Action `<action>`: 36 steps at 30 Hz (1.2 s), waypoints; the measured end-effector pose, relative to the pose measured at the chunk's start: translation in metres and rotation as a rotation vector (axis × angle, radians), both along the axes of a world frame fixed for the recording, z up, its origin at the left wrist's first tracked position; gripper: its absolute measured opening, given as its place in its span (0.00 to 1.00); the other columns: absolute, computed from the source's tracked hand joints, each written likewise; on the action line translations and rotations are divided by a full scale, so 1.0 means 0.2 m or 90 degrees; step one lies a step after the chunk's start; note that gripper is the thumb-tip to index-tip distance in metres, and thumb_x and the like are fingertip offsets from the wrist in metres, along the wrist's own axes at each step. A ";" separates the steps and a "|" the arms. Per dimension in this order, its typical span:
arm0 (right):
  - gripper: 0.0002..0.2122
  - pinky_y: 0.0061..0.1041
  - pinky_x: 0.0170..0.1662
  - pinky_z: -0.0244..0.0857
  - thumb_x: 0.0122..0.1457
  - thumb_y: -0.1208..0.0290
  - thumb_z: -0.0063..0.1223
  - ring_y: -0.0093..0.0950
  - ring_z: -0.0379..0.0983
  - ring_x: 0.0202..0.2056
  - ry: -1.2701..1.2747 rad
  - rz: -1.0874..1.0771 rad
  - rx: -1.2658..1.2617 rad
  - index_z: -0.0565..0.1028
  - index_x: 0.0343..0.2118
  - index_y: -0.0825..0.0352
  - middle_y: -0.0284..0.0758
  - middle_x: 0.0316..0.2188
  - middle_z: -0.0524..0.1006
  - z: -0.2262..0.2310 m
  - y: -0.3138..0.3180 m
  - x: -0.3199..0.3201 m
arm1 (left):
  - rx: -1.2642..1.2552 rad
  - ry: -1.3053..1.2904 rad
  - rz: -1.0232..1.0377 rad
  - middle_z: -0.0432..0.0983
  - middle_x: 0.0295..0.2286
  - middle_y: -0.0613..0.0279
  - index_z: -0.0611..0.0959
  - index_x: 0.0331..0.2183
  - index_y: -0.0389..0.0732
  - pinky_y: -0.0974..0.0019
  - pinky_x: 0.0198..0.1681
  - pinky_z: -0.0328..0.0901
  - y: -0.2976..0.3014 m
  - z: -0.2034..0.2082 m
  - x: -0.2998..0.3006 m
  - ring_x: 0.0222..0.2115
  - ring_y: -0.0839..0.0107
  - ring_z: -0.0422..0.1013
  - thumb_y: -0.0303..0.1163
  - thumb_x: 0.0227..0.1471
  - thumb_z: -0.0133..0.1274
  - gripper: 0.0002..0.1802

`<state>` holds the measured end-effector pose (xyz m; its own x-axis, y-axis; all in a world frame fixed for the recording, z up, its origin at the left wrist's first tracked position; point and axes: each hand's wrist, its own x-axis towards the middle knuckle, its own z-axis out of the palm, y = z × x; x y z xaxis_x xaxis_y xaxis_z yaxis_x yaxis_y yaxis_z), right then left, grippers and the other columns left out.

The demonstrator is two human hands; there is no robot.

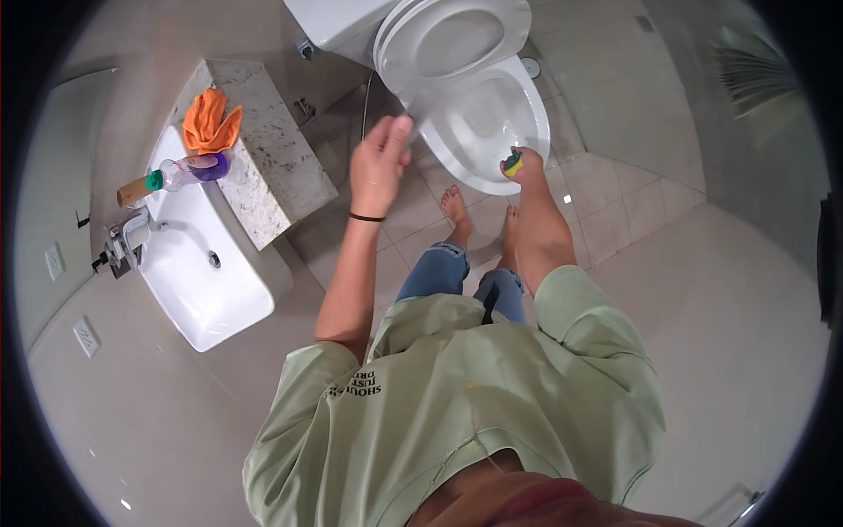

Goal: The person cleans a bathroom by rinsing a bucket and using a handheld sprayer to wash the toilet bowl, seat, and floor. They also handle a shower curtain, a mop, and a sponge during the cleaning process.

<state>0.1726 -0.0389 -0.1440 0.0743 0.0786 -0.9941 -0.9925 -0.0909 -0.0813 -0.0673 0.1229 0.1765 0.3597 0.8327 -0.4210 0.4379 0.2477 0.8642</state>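
My right hand (532,165) is closed round a yellow and green sponge (513,164) at the front right rim of the white toilet bowl (543,123). Curled fingers and a bent thumb shape my left hand (379,158), raised left of the bowl with a dark band at the wrist. A faint, blurred patch shows just beyond its fingertips, and I cannot make out what, if anything, it holds. The toilet's seat and lid (452,44) stand raised against the tank (338,19).
On the left is a white sink (206,285) with a chrome faucet (132,233). A clear bottle with purple liquid (195,169) lies by an orange cloth (211,125) near the speckled stone counter (272,149). A glass panel (615,79) stands right of the toilet.
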 end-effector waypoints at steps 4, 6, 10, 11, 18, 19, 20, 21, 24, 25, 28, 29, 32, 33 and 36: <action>0.07 0.43 0.36 0.68 0.56 0.68 0.52 0.38 0.67 0.33 -0.047 0.021 -0.037 0.70 0.35 0.63 0.39 0.33 0.68 0.16 -0.06 -0.02 | -0.003 -0.019 0.017 0.69 0.22 0.71 0.79 0.33 0.38 0.79 0.17 0.52 0.10 0.17 -0.07 0.18 0.85 0.60 0.53 0.59 0.46 0.25; 0.06 0.43 0.35 0.69 0.56 0.68 0.51 0.37 0.68 0.31 -0.068 0.029 -0.068 0.71 0.33 0.63 0.39 0.29 0.69 0.26 -0.12 -0.04 | -0.003 0.001 0.031 0.68 0.21 0.71 0.80 0.33 0.38 0.79 0.17 0.52 0.10 0.25 -0.06 0.18 0.85 0.60 0.53 0.58 0.47 0.26; 0.07 0.43 0.31 0.69 0.55 0.67 0.53 0.40 0.69 0.30 -0.091 0.067 -0.081 0.70 0.33 0.63 0.39 0.28 0.69 0.33 -0.33 0.00 | 0.017 0.033 0.000 0.67 0.19 0.71 0.81 0.33 0.38 0.78 0.18 0.53 0.09 0.36 -0.03 0.18 0.84 0.60 0.55 0.57 0.47 0.27; 0.06 0.43 0.31 0.69 0.55 0.68 0.53 0.40 0.69 0.30 -0.105 0.073 -0.084 0.70 0.32 0.63 0.39 0.28 0.69 0.35 -0.38 0.00 | 0.021 0.040 -0.011 0.67 0.19 0.71 0.81 0.33 0.38 0.78 0.18 0.53 0.09 0.37 -0.02 0.17 0.84 0.60 0.56 0.57 0.47 0.28; 0.05 0.36 0.25 0.68 0.54 0.73 0.53 0.38 0.69 0.25 -0.154 0.054 -0.060 0.70 0.31 0.66 0.40 0.26 0.70 0.46 -0.64 0.09 | 0.113 0.054 -0.038 0.62 0.12 0.67 0.82 0.27 0.39 0.71 0.23 0.56 0.09 0.44 0.04 0.16 0.78 0.62 0.61 0.53 0.46 0.31; 0.05 0.35 0.24 0.68 0.54 0.74 0.53 0.37 0.69 0.24 -0.171 0.051 -0.044 0.70 0.31 0.66 0.40 0.25 0.70 0.48 -0.65 0.10 | 0.128 0.060 -0.044 0.63 0.12 0.67 0.82 0.28 0.39 0.70 0.23 0.56 0.09 0.45 0.05 0.16 0.76 0.62 0.61 0.53 0.45 0.32; 0.05 0.34 0.24 0.68 0.54 0.74 0.53 0.37 0.69 0.24 -0.165 0.057 -0.043 0.70 0.32 0.66 0.41 0.25 0.70 0.49 -0.65 0.10 | 0.146 0.074 -0.052 0.63 0.12 0.66 0.82 0.27 0.39 0.69 0.24 0.57 0.10 0.46 0.05 0.16 0.75 0.63 0.62 0.53 0.44 0.32; 0.05 0.33 0.23 0.67 0.54 0.75 0.53 0.36 0.70 0.24 -0.161 0.061 -0.044 0.70 0.32 0.66 0.41 0.24 0.70 0.51 -0.66 0.12 | 0.163 0.087 -0.062 0.63 0.12 0.66 0.82 0.27 0.39 0.69 0.24 0.57 0.11 0.47 0.06 0.16 0.74 0.63 0.63 0.53 0.44 0.33; 0.05 0.31 0.22 0.66 0.55 0.75 0.53 0.34 0.70 0.23 -0.162 0.075 -0.036 0.70 0.33 0.66 0.41 0.24 0.70 0.54 -0.68 0.13 | 0.193 0.105 -0.082 0.65 0.13 0.65 0.82 0.29 0.40 0.67 0.25 0.58 0.13 0.54 0.07 0.17 0.72 0.64 0.64 0.53 0.42 0.34; 0.05 0.30 0.22 0.66 0.55 0.75 0.53 0.33 0.70 0.23 -0.165 0.077 -0.033 0.71 0.33 0.66 0.40 0.24 0.70 0.54 -0.69 0.14 | 0.200 0.107 -0.088 0.65 0.14 0.64 0.83 0.30 0.40 0.67 0.25 0.59 0.13 0.57 0.07 0.17 0.72 0.64 0.64 0.53 0.41 0.35; 0.04 0.27 0.19 0.63 0.55 0.75 0.53 0.31 0.68 0.20 -0.175 0.100 -0.037 0.70 0.32 0.65 0.39 0.23 0.70 0.57 -0.67 0.13 | 0.206 0.089 -0.054 0.67 0.15 0.64 0.84 0.33 0.41 0.67 0.27 0.60 0.14 0.63 0.07 0.18 0.72 0.66 0.64 0.53 0.42 0.34; 0.04 0.27 0.19 0.62 0.57 0.72 0.52 0.30 0.67 0.19 -0.193 0.098 -0.032 0.70 0.32 0.64 0.38 0.23 0.70 0.58 -0.65 0.12 | 0.209 0.094 -0.061 0.68 0.16 0.64 0.84 0.34 0.41 0.67 0.27 0.61 0.15 0.64 0.06 0.18 0.72 0.67 0.64 0.52 0.42 0.35; 0.08 0.25 0.18 0.60 0.61 0.64 0.50 0.27 0.65 0.18 -0.232 0.107 -0.015 0.70 0.31 0.63 0.36 0.21 0.69 0.60 -0.64 0.10 | 0.213 0.102 -0.074 0.69 0.17 0.64 0.84 0.36 0.41 0.68 0.29 0.62 0.17 0.66 0.04 0.19 0.72 0.68 0.65 0.52 0.42 0.36; 0.10 0.25 0.17 0.59 0.62 0.61 0.48 0.26 0.64 0.17 -0.237 0.119 -0.005 0.70 0.30 0.62 0.36 0.20 0.68 0.61 -0.63 0.11 | 0.211 0.101 -0.072 0.70 0.17 0.65 0.84 0.36 0.41 0.68 0.29 0.62 0.16 0.65 0.03 0.19 0.72 0.68 0.66 0.51 0.42 0.36; 0.16 0.25 0.16 0.56 0.63 0.53 0.44 0.25 0.60 0.14 -0.296 0.150 -0.003 0.69 0.29 0.62 0.33 0.18 0.66 0.65 -0.54 0.10 | 0.216 0.060 -0.056 0.63 0.14 0.69 0.82 0.42 0.40 0.73 0.23 0.60 0.17 0.62 0.01 0.15 0.78 0.62 0.63 0.52 0.46 0.35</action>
<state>0.1929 -0.1474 -0.0150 0.4893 0.1424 -0.8604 -0.8039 -0.3089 -0.5083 -0.0653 0.1567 0.3013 0.4089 0.8982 -0.1614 0.5269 -0.0880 0.8453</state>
